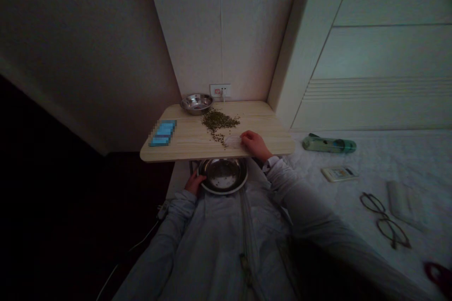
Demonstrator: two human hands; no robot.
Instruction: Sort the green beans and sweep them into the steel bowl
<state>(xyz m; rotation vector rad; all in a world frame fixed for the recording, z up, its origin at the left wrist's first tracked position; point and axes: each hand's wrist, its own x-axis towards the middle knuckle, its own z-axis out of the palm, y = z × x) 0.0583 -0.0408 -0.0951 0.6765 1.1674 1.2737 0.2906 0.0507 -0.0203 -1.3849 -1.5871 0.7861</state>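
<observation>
A loose pile of small green beans (pixel 218 121) lies spread on the light wooden table (pixel 183 143), with a thin scatter trailing toward the front edge. My right hand (pixel 254 144) rests over the tabletop, fingers pinched on a thin, see-through plastic piece (pixel 233 142) beside the nearest beans. Below the front edge, a wide metal bowl (pixel 240 183) sits at my lap with a few small specks inside. My left hand (pixel 195 182) grips its left rim; part of the fingers is hidden. A smaller steel bowl (pixel 197 104) stands at the back left of the table.
A blurred blue item (pixel 163 133) lies at the table's left. Behind is a wall socket (pixel 220 90) with a plug. On the bed at right are a green bottle (pixel 329 144), a phone (pixel 339 174), glasses (pixel 384 218) and a pale case (pixel 404 202).
</observation>
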